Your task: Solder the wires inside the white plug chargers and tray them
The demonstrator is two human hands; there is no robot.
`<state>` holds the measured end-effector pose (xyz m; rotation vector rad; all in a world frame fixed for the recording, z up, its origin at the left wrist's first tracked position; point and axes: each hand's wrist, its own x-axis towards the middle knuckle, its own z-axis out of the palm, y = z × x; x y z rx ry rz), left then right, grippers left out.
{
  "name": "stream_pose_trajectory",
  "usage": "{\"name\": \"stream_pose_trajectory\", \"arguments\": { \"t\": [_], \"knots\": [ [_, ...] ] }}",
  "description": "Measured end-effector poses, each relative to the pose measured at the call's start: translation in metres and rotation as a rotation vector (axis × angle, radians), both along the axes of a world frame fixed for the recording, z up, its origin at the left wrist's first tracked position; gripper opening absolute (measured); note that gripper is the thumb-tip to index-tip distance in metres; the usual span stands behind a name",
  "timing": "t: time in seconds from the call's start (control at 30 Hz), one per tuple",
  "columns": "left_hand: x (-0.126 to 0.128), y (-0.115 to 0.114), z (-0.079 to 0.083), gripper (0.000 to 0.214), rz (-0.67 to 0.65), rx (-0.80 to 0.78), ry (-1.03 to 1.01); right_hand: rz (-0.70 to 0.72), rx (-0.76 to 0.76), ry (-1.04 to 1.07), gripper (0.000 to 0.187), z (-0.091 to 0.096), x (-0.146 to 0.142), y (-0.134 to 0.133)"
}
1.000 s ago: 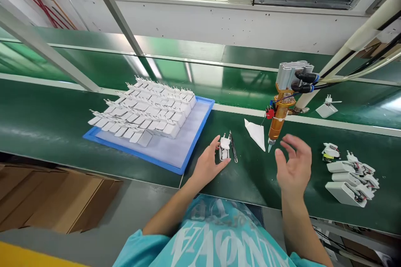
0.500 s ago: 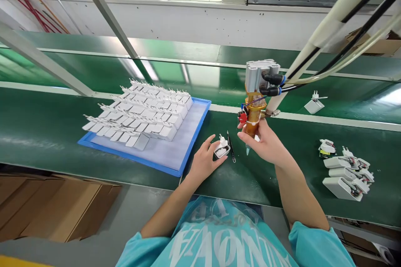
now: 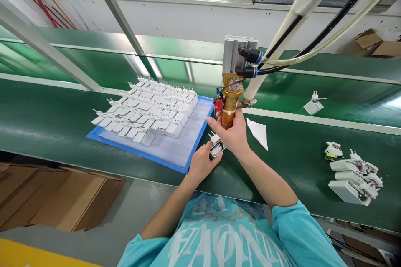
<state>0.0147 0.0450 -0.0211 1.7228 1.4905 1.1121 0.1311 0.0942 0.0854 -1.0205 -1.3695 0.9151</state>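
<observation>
My left hand (image 3: 201, 162) grips a small white plug adapter (image 3: 216, 148) at the bench's front middle, its open side facing up and its pins pointing away. Wires and white material show inside the housing. Around the gold barrel of an air-driven dispensing gun (image 3: 230, 108) my right hand (image 3: 235, 134) is closed, right beside and above the adapter. The gun's tip is hidden behind that hand. A red switch with thin wires sits on the barrel's left side.
A blue-rimmed tray (image 3: 138, 152) at the left carries rows of white adapters (image 3: 153, 108). Several open adapters (image 3: 357, 179) stand at the right, with another (image 3: 313, 104) farther back. A folded white paper (image 3: 258, 132) lies right of the gun. Hoses (image 3: 332, 41) run to the upper right.
My right hand has brought the dispensing gun left, close to the adapter. My left hand has tilted the adapter slightly. White paper now shows fully; the tweezers are no longer visible.
</observation>
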Motion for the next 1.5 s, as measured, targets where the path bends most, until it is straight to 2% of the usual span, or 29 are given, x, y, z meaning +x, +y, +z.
{"name": "stream_pose_trajectory", "arguments": {
  "t": [0.17, 0.4, 0.63, 0.77, 0.97, 1.17, 1.37, 1.5],
  "knots": [
    [-0.010, -0.005, 0.003, 0.028, -0.024, 0.020, 0.068, -0.041, 0.028, -0.033, 0.037, 0.000, -0.005, -0.007],
    [-0.012, -0.010, 0.010, 0.030, -0.041, -0.032, -0.101, -0.025, 0.117, -0.052, 0.038, -0.004, -0.006, -0.010],
    [-0.011, -0.010, 0.013, 0.030, -0.033, -0.048, -0.106, -0.053, 0.215, -0.098, 0.014, -0.006, -0.003, -0.009],
    [-0.009, -0.011, 0.014, 0.031, -0.068, -0.057, -0.009, -0.025, 0.192, -0.105, 0.019, -0.007, -0.003, -0.009],
    [-0.008, -0.012, 0.017, 0.034, -0.091, -0.085, 0.077, -0.039, 0.242, -0.100, 0.017, -0.007, -0.004, -0.008],
    [-0.007, -0.013, 0.011, 0.030, -0.097, -0.064, 0.068, 0.004, 0.245, -0.053, 0.029, -0.005, -0.003, -0.011],
    [0.002, -0.015, 0.003, 0.029, -0.072, -0.116, 0.027, 0.002, 0.201, -0.035, 0.035, -0.005, -0.005, -0.015],
    [0.013, -0.015, -0.002, 0.040, -0.100, -0.139, -0.012, -0.013, 0.161, -0.041, 0.040, -0.006, -0.009, -0.020]
  ]
}}
